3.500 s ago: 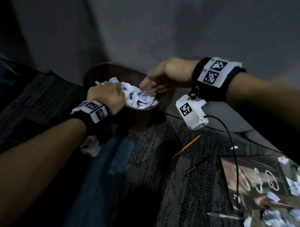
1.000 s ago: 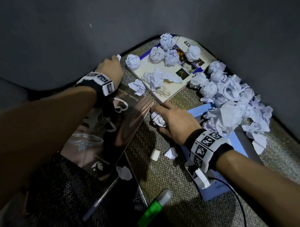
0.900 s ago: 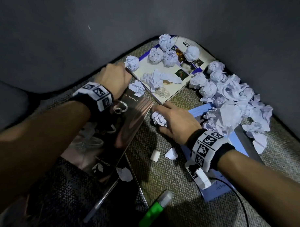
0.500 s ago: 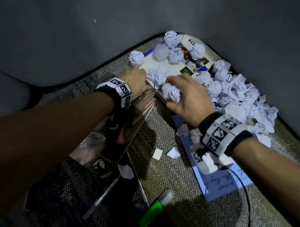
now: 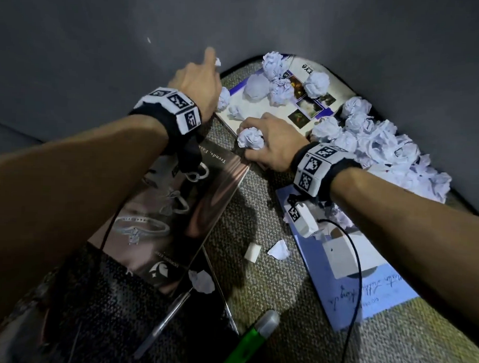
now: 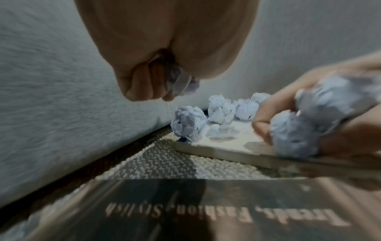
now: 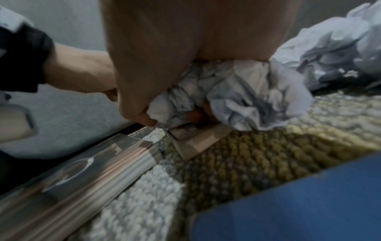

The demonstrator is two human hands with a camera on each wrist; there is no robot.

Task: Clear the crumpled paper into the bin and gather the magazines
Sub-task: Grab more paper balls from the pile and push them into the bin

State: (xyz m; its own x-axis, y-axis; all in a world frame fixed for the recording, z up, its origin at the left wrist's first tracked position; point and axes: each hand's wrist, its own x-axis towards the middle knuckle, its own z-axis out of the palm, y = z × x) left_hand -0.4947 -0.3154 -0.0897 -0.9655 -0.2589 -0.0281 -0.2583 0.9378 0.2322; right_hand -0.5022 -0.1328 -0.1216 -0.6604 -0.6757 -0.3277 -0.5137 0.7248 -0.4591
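My left hand (image 5: 199, 80) hovers at the near-left corner of the white picture magazine (image 5: 292, 112), by the wall. In the left wrist view its fingers (image 6: 142, 84) are curled round a small paper wad (image 6: 181, 83). My right hand (image 5: 269, 141) rests on that magazine's near edge and grips a crumpled paper ball (image 5: 250, 138), with more crumpled paper (image 7: 237, 97) bunched under the palm. Several balls (image 5: 276, 74) lie on the white magazine, and a big heap (image 5: 383, 153) lies to its right. A glossy dark jewellery magazine (image 5: 177, 206) lies under my left forearm, a blue one (image 5: 370, 283) under my right. The bin is out of view.
Grey walls close the corner behind the paper. On the carpet near me lie a green highlighter (image 5: 251, 342), a pen (image 5: 162, 325), a white eraser (image 5: 252, 252) and paper scraps (image 5: 279, 250), one scrap (image 5: 202, 282) at the dark magazine's corner.
Both hands came over from the bin to this corner. Over the last half second my left hand rose toward the wall, and my right hand pulled its paper ball back to the magazine's near edge.
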